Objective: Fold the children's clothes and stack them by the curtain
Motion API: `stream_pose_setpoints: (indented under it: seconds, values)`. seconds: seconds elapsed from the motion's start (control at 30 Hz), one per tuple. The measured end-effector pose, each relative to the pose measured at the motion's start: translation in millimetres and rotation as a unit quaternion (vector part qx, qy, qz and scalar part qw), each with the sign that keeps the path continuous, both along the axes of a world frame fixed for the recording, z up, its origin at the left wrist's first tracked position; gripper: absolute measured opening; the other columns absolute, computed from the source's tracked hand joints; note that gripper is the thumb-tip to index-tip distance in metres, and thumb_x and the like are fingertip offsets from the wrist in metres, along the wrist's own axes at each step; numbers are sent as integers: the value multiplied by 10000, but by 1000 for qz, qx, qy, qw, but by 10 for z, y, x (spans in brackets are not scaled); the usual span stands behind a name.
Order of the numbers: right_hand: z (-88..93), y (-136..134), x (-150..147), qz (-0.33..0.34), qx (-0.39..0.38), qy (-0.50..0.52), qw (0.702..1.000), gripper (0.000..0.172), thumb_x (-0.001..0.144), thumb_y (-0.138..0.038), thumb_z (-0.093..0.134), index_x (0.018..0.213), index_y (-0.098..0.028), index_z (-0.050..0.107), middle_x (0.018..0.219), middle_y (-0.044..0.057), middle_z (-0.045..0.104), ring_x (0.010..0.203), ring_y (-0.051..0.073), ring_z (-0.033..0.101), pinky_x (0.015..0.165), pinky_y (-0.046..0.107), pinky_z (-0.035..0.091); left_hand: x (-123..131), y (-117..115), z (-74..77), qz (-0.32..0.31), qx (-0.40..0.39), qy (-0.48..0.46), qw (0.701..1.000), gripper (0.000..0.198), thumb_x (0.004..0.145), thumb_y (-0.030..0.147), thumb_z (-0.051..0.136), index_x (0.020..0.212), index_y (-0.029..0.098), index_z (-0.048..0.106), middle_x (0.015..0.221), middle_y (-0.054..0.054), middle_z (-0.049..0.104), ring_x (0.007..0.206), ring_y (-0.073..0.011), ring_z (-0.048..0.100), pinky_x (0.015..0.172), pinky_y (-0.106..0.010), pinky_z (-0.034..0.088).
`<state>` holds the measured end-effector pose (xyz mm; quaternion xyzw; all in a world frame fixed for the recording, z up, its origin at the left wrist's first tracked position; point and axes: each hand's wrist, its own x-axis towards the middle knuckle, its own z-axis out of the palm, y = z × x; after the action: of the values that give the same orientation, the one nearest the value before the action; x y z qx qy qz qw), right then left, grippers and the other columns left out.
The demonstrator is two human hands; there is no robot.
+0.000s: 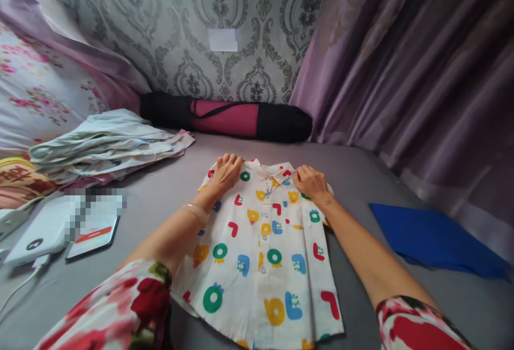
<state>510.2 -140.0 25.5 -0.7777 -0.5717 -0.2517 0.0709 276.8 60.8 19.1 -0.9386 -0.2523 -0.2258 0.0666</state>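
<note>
A small white button-up shirt [249, 253] with colourful letter prints lies front up on the grey sheet, its collar pointing away from me. My left hand [228, 170] is closed on the shirt's left shoulder, fingers curled over the far edge. On the other side of the collar, my right hand [310, 181] grips the right shoulder the same way. The fingertips of both hands are partly hidden. The shirt's body spreads toward me, with its hem near the bottom of the view.
Folded light clothes [108, 144] are stacked at the left, near a white power bank [44, 232] with a cable and a phone [96, 232]. A blue folded cloth [437, 240] lies at the right. Along the wall rests a black and maroon long bag [228, 119]. Purple curtains [385, 55] hang at the right.
</note>
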Motion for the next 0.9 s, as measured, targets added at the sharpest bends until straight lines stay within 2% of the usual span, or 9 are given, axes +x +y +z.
stream_pose_setpoints:
  seconds: [0.17,0.37,0.57,0.67,0.77,0.83,0.9]
  values:
    - [-124,188,153,-4,8,-31,999,282,927,-228,385,784,-169,620,795,89,653,754,192,545,599,302,250,110,152,-68,27,44,22,998,311,925,166,333,1127,191,568,1029,-133,575,976,-296,460,837,-426,313]
    - [-176,391,307,-2,-14,-42,999,290,930,-230,373,799,-166,624,786,84,651,751,191,542,606,299,249,244,298,-112,45,59,39,996,312,925,143,329,1119,175,571,1009,-138,569,960,-301,466,822,-415,317]
    - [-172,546,355,-19,-85,26,996,302,950,-242,344,922,-154,632,951,126,668,895,219,579,676,291,312,374,377,-128,53,26,59,996,326,923,123,304,1103,165,573,1029,-154,585,999,-301,492,843,-407,321]
    - [-165,582,361,-46,-118,97,987,309,960,-284,355,984,-162,639,1017,131,681,962,228,596,738,288,350,429,412,-127,63,-34,86,994,313,924,144,309,1067,157,588,1033,-156,625,1012,-294,530,879,-403,322]
    - [-129,532,473,-84,-120,153,977,326,941,-389,425,1047,-175,646,972,121,705,912,237,631,741,297,381,383,530,-78,100,-99,110,984,309,938,301,357,1006,138,610,933,-160,672,924,-301,588,870,-415,341]
    - [-81,432,622,-115,-107,268,951,360,895,-468,497,986,-171,680,923,115,712,878,245,641,721,297,397,261,676,-22,130,-166,107,972,360,892,453,453,936,142,630,834,-137,681,876,-304,603,843,-404,360]
    - [-19,280,799,-134,-93,396,904,389,856,-514,540,808,-165,705,824,95,711,809,234,643,670,280,406,71,852,32,144,-277,70,948,397,778,551,588,815,159,644,727,-86,659,870,-295,599,797,-354,378]
